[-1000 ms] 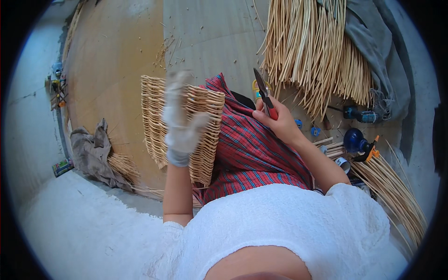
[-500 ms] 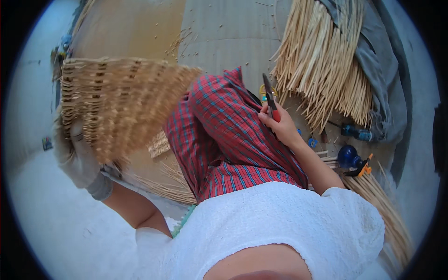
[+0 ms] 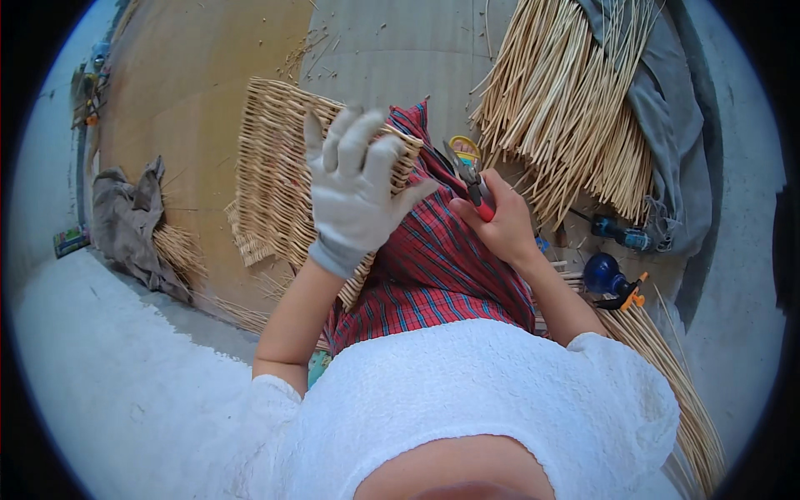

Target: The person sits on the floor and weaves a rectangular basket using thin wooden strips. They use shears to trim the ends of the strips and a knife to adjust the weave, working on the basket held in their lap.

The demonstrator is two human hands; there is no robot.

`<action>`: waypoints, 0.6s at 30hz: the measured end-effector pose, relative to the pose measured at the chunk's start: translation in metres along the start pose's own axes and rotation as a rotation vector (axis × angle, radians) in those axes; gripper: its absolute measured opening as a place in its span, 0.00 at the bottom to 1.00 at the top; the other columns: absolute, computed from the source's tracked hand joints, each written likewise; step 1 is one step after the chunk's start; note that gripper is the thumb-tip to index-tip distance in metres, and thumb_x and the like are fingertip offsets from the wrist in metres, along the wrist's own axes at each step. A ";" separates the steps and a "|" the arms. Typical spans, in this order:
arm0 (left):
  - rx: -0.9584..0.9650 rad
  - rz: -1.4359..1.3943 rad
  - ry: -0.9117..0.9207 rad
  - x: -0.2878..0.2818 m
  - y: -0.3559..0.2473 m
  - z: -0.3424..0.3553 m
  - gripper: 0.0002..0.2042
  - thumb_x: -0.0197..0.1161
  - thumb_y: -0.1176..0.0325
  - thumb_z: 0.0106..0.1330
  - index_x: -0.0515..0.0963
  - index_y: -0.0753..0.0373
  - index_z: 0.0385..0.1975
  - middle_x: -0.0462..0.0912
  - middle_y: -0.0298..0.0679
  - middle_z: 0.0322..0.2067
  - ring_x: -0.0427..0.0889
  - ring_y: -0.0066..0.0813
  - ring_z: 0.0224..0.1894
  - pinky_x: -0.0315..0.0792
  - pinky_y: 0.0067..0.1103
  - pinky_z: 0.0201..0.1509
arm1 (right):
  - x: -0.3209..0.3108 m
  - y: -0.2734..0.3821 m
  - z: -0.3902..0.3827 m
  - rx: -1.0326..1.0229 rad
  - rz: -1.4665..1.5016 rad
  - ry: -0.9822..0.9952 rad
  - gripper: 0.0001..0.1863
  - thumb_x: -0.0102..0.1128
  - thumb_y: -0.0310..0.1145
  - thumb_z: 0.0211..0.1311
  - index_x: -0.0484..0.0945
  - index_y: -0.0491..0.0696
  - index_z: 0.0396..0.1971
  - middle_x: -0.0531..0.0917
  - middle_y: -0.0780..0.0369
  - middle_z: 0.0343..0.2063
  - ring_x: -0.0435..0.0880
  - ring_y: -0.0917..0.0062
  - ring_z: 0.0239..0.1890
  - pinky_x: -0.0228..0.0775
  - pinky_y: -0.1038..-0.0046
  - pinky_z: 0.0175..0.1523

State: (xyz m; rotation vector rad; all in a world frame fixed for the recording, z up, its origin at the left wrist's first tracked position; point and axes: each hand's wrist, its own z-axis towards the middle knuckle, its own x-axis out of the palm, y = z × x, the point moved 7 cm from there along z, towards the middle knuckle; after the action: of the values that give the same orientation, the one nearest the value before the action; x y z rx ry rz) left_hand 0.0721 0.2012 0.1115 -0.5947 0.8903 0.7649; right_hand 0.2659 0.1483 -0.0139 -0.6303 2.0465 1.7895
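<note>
My left hand (image 3: 354, 187) wears a white glove and is open with fingers spread, in front of a woven wicker panel (image 3: 275, 158) resting by my legs in red checked cloth (image 3: 433, 283). Whether the glove touches the wicker I cannot tell. My right hand (image 3: 500, 217) is closed on red-handled shears (image 3: 475, 187), whose metal blades point away from me, beside my right leg. A yellow round item (image 3: 465, 146) lies just beyond the shears.
Long cane bundles lie at upper right (image 3: 558, 100) and lower right (image 3: 683, 392), beside grey cloth (image 3: 667, 133). A blue spray bottle (image 3: 602, 273) and dark power tool (image 3: 617, 229) lie at right. Grey sacking (image 3: 125, 217) with short cane is at left.
Half a second ago my gloved left hand held the wicker panel raised at far left. Now the panel is back by my legs and that hand is open, further right. My right hand still holds the shears.
</note>
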 end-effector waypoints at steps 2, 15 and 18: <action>-0.055 -0.100 0.051 0.014 0.009 0.006 0.29 0.78 0.50 0.55 0.79 0.55 0.55 0.78 0.43 0.60 0.69 0.54 0.71 0.44 0.58 0.81 | 0.001 0.005 0.001 -0.054 -0.020 -0.061 0.31 0.71 0.60 0.62 0.76 0.45 0.45 0.80 0.55 0.29 0.83 0.53 0.36 0.72 0.56 0.42; -0.065 -0.120 0.142 0.033 0.016 0.003 0.23 0.75 0.57 0.55 0.80 0.54 0.51 0.80 0.37 0.57 0.73 0.50 0.70 0.39 0.59 0.81 | 0.013 0.017 0.011 -0.109 -0.010 -0.025 0.33 0.73 0.58 0.61 0.76 0.48 0.53 0.83 0.55 0.38 0.84 0.55 0.42 0.71 0.56 0.48; -0.076 -0.145 0.148 0.033 0.019 0.003 0.24 0.75 0.57 0.54 0.80 0.55 0.51 0.81 0.36 0.56 0.73 0.49 0.69 0.37 0.60 0.81 | 0.018 0.014 0.013 -0.138 -0.012 -0.038 0.33 0.74 0.58 0.61 0.76 0.48 0.53 0.83 0.56 0.37 0.84 0.56 0.42 0.70 0.56 0.47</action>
State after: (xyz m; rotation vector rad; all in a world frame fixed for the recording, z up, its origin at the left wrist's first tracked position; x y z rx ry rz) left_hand 0.0720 0.2254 0.0819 -0.7821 0.9459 0.6320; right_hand 0.2425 0.1605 -0.0137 -0.6414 1.9029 1.9328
